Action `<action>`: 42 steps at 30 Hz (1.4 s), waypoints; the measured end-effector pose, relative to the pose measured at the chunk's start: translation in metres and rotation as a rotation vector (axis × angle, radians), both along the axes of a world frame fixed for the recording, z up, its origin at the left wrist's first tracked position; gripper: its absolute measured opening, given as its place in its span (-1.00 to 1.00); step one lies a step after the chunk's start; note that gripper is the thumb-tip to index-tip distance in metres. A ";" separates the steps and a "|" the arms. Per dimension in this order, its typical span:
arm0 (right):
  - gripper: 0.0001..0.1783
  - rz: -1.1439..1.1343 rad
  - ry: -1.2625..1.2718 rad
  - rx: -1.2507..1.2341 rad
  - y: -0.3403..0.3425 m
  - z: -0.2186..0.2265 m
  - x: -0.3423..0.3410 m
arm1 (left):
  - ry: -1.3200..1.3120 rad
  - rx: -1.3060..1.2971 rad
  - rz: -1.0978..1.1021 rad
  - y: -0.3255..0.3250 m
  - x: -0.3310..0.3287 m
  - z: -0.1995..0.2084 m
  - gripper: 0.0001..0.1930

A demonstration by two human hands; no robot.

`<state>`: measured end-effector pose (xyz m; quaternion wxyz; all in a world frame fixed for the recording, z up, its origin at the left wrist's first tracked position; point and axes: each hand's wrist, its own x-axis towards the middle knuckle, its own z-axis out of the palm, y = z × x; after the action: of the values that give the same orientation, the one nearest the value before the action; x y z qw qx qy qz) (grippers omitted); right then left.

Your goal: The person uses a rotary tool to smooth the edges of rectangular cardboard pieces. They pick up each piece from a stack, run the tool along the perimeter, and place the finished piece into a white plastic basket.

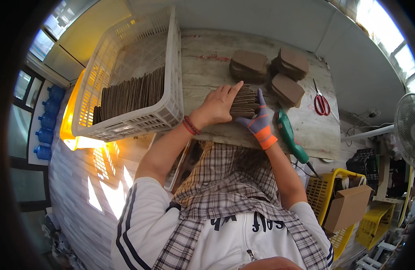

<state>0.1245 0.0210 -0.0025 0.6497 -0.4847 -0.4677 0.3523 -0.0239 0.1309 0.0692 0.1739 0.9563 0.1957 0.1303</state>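
My left hand [218,102], bare with red bracelets at the wrist, presses against the left side of a stack of thin brown flat pieces [244,102]. On the stack's other side is my right hand [257,121], in a purple and orange glove, thumb at the near end and fingers along the right edge. Together they grip the stack on its edges, at the front of a worn wooden table [203,67]. Behind it lie three piles of similar rounded brown pieces, a left pile [248,63], a far right pile [292,63] and a nearer pile [287,90].
A white plastic crate [174,67] at left holds a row of upright brown pieces [135,92]. Right of my hands lie a green corded tool [288,135] and red-handled scissors [321,104]. A fan [409,128], a yellow crate [319,193] and a cardboard box [349,208] stand at right.
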 end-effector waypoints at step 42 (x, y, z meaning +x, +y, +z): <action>-0.56 -0.397 0.033 -0.013 -0.055 -0.041 0.033 | -0.801 -0.557 0.116 -0.029 -0.098 0.163 -0.14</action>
<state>0.1579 -0.0338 -0.0432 0.7110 -0.5657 -0.3499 0.2282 -0.1222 0.1014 0.2319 0.4771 0.7357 0.1938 0.4400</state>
